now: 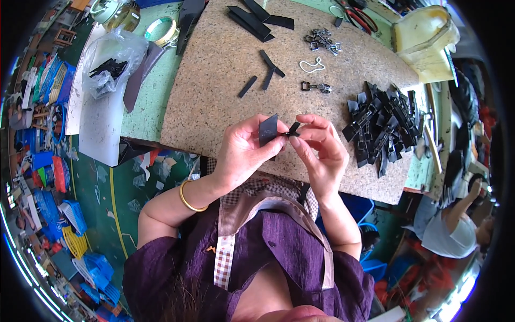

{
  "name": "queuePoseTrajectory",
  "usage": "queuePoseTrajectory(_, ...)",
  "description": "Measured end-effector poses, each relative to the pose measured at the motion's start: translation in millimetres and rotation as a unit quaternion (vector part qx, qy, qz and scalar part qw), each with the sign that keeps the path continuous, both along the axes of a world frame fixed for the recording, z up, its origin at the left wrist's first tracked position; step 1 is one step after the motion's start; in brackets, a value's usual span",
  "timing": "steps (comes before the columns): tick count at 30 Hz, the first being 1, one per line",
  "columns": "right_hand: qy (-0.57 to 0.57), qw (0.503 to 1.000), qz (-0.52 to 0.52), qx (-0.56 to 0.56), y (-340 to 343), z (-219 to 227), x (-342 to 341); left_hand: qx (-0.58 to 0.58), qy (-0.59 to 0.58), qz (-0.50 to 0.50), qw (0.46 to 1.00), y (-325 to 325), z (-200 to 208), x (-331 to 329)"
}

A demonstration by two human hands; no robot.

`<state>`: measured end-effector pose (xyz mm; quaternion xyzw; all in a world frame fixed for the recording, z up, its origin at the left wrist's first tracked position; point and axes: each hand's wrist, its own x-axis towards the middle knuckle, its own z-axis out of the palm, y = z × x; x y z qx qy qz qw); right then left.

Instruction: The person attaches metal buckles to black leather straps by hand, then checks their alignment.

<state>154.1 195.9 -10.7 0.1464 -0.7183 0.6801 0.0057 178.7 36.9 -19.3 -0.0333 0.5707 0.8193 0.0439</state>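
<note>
Over the near edge of the speckled board [214,91], my left hand [238,153] is closed on a flat black strap [267,130] with a slanted end. My right hand [324,155] pinches a small narrow black strip [294,129] against the strap's inner end, where the fingertips of both hands meet. Fingers hide the exact joint between the two pieces. Beyond my hands lie loose thin black strips [271,70] and a single short strip [248,86]. A dark metal swivel clasp [316,87] rests past my right hand.
Right of my hands is a heap of black straps with metal clasps [381,126]. Farther back are more clasps [322,41], a white cord loop [311,65], wide black straps [251,22] and red-handled pliers [362,20]. A plastic bag [111,61] and tape roll [161,30] sit left. Another person [450,233] is at right.
</note>
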Motion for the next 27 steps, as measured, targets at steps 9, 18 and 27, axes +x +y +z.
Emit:
queuePoseTrajectory(9,-0.22,0.963,0.008,-0.156,-1,6,2,0.018,0.007,0.01,1.0,2,-1,2)
queuePoseTrajectory(18,0.207,0.974,-0.017,0.092,5,9,0,-0.124,0.101,-0.014,0.987,-16,13,-6)
queuePoseTrajectory(27,0.005,0.995,0.041,0.092,6,29,-1,-0.106,-0.005,-0.07,0.992,-28,30,-10)
